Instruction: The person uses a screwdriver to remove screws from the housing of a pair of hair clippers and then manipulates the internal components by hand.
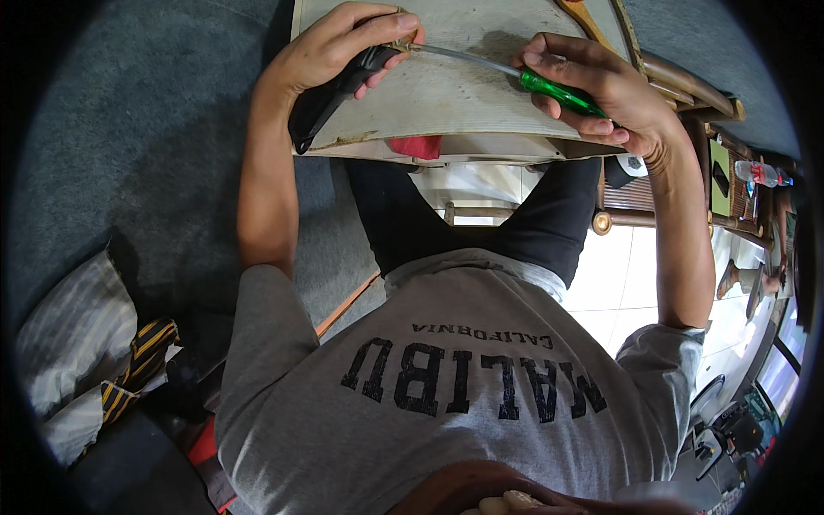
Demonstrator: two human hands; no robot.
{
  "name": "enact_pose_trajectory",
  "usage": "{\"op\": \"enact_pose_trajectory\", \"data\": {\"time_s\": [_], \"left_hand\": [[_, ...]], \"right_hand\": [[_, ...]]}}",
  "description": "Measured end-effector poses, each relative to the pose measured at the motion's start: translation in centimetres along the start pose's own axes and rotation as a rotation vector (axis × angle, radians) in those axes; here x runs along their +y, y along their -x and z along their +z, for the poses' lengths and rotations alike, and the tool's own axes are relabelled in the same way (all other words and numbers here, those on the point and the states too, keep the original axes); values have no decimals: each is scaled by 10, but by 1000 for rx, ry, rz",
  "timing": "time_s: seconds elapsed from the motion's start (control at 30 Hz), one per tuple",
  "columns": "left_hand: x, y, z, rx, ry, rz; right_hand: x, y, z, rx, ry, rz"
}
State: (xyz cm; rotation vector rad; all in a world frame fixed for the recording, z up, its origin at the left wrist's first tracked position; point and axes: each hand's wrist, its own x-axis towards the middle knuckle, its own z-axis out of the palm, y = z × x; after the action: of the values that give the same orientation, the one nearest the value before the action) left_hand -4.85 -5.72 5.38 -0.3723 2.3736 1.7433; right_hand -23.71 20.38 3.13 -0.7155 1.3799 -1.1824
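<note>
At the far left of the pale tabletop [463, 103], my left hand [339, 47] is closed round a long black handle [330, 96] with a small brass-coloured metal piece [402, 45] at its upper end. The thumb presses by that metal piece; what the whole object is, I cannot make out. From the right, my right hand [592, 81] grips the green handle of a screwdriver [558, 91]. Its thin steel shaft runs left, and the tip meets or lies just in front of the brass-coloured piece. My fingers partly cover that contact.
A wooden utensil [585, 19] lies at the table's far right. Something red [417, 147] shows under the front edge. On the right, bamboo furniture [693, 86] holds a phone [720, 178] and a plastic bottle [760, 174]. Striped cloth [81, 326] lies at lower left.
</note>
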Motion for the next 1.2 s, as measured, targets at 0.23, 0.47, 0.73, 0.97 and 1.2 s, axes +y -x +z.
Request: {"op": "enact_pose_trajectory", "data": {"time_s": [0.23,0.47,0.73,0.97,1.2], "left_hand": [[-16,1,-2,35,29,92],[-20,1,-6,-39,4,131],[-19,-3,-8,-78,-33,158],[-23,-3,-8,-62,-71,132],[-25,-3,-8,-46,-100,143]], "right_hand": [[-6,6,14,105,49,13],[2,6,9,34,46,-63],[0,5,4,-20,60,-57],[8,3,13,66,284,-175],[17,-2,10,92,641,-535]]}}
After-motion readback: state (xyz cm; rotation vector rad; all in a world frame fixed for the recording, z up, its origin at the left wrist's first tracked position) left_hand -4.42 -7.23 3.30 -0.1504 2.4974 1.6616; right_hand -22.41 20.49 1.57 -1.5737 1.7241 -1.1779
